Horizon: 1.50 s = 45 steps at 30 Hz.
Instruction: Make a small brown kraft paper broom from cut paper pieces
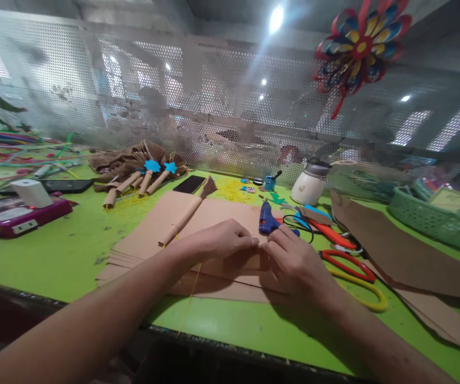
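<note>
My left hand (230, 239) and my right hand (291, 253) meet over a stack of brown paper sheets (142, 224). Both have thumb and fingers pinched together, fingertips almost touching, on what looks like the edge of a brown paper sheet (259, 264); the fingers partly hide it. A rolled brown paper tube (179, 221) with a fringed end lies on the stack, left of my hands. Just beyond my right hand lies a blue glue gun (267, 217). Scissors (349, 266) with red and yellow handles are to its right. A yellow strand (194, 288) trails off the stack's near edge.
Finished-looking paper tubes (145, 181) with blue cutouts lie at back left, near a black phone (190, 184). A purple power strip (25, 217) sits far left. At right are a white jar (308, 184), large brown sheets (405, 250) and a green basket (433, 218).
</note>
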### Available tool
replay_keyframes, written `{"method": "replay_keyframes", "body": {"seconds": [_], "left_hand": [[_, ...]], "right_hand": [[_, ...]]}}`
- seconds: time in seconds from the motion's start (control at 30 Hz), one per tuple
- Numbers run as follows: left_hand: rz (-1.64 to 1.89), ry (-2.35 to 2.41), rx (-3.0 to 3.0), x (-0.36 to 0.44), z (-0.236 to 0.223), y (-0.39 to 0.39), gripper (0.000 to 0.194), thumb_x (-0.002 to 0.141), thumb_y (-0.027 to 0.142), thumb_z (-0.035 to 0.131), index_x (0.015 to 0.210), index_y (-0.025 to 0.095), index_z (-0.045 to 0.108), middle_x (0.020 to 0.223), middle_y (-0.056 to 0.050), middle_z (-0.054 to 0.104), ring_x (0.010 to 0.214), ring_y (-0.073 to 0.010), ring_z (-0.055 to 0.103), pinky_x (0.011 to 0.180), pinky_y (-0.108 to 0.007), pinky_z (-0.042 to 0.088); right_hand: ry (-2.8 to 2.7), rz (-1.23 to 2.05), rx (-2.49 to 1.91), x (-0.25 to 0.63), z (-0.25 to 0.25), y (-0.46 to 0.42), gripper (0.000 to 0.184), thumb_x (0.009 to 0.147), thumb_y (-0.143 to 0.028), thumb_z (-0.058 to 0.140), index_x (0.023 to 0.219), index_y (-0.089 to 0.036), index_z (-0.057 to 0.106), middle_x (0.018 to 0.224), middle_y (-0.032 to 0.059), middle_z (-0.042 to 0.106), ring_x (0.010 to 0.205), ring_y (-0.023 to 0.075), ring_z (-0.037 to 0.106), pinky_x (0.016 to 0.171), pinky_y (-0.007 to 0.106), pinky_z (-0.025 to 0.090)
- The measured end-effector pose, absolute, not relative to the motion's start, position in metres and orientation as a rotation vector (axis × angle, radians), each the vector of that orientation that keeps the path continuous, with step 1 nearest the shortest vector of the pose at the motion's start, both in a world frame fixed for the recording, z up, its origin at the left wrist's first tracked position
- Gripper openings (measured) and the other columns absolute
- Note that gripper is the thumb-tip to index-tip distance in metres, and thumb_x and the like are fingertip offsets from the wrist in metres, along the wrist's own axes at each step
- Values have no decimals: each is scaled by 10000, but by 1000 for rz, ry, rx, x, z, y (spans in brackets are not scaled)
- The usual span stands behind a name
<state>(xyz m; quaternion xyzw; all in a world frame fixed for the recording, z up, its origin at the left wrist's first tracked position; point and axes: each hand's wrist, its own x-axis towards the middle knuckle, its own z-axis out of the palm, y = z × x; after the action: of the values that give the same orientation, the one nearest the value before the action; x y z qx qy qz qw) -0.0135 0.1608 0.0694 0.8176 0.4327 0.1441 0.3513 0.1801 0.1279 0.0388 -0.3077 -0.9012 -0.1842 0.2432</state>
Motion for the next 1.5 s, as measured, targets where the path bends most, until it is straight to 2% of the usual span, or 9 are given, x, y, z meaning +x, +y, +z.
{"method": "replay_keyframes", "body": {"seconds": [0.2,0.27,0.4,0.6,0.7,0.8,1.07,1.27,1.5], "left_hand": [[349,1132,2058,-12,66,161,320,791,429,483,708,140,592,542,33,487,501,-92,368,500,-222,286],[358,1153,2095,-11,66,160,305,800,404,479,706,140,599,524,32,494,492,-93,381,500,-221,293],[430,1100,2167,-8,67,154,309,847,374,421,747,147,604,491,28,527,473,-98,432,524,-220,331],[633,1051,2513,-3,67,148,272,871,318,424,817,158,637,688,-31,638,574,-106,484,561,-224,333],[672,1056,2642,-2,66,149,248,876,304,441,827,161,637,721,-42,640,614,-120,499,564,-229,340],[691,1061,2706,-2,65,148,227,878,273,444,842,165,640,720,-41,625,646,-133,509,592,-238,364],[701,1031,2545,0,66,149,257,880,313,416,843,166,624,769,-37,629,703,-145,511,637,-249,354],[407,893,2109,-10,72,154,386,890,395,336,668,149,534,625,1,536,603,-116,466,591,-234,350],[346,948,2104,-12,70,160,386,859,408,385,589,152,491,564,17,480,550,-103,415,566,-233,325]], "right_hand": [[-2393,-246,-877,177,39,128,87,780,-166,492,706,-155,536,748,75,490,738,207,423,640,348,386],[-2311,-32,-885,180,42,129,110,766,-102,484,813,-151,570,814,79,518,789,203,464,678,341,415],[-2153,459,-1005,191,49,134,330,706,-60,502,1007,-177,569,947,68,569,845,184,531,746,334,458],[-2017,879,-1153,194,57,137,189,773,-231,553,935,-159,621,872,68,648,800,188,595,706,323,482],[-2027,983,-1065,193,58,135,164,775,-216,566,910,-164,642,869,65,660,797,177,600,710,307,481],[-1957,1024,-1039,193,57,136,168,758,-248,608,898,-170,656,855,62,665,780,169,601,692,292,480],[-1884,930,-1106,194,55,138,184,764,-315,594,694,-160,663,601,15,596,569,124,512,544,263,415],[-1886,915,-1171,199,55,141,230,763,-347,591,635,-164,648,546,6,551,534,122,475,523,267,382],[-1886,966,-1228,201,54,144,252,770,-348,582,604,-164,625,539,1,545,538,121,472,546,261,367]]}}
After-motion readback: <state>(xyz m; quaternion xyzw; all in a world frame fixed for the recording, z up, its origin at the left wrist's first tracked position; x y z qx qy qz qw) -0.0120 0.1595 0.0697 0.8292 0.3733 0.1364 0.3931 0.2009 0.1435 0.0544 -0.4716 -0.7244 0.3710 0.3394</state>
